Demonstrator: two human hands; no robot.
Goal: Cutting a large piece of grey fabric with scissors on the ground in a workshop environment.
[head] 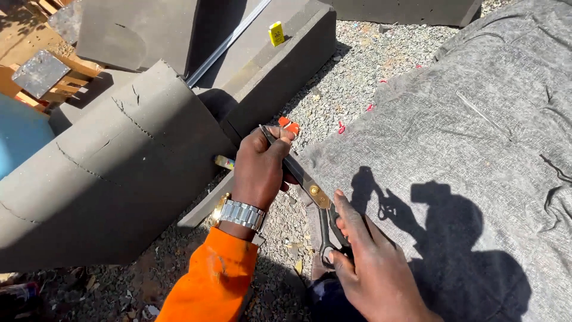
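While the sun threw hard shadows over the gravel ground (363, 65), the scene read from left to right as follows.

Far left: a blue thing (21, 140) sat at the left edge, with a wooden pallet (53, 83) behind it near the top left corner.
Foam slab: a large grey foam slab (113, 173) with torn cracks lay tilted across the left half, its lower edge on the gravel.
Foam blocks: more grey foam blocks (280, 65) lay behind it, with a metal bar (226, 42) across them and a small yellow thing (276, 33) on top.
Left hand: the left hand (259, 170), in an orange sleeve (214, 280) with a metal wristwatch (238, 213), had its fingers closed on the blade end of the scissors (313, 194).
Scissors: they ran slantwise between both hands, over the near left edge of the fabric, blades shut as far as could be seen.
Right hand: the right hand (369, 268) had its fingers through the black handles, clamped on them.
Fabric: a grey fabric sheet (476, 131) covered the right half of the ground, bearing the shadow of hands and scissors.
Scraps: small red scraps (341, 127) lay on the gravel just beyond the fabric's left edge.
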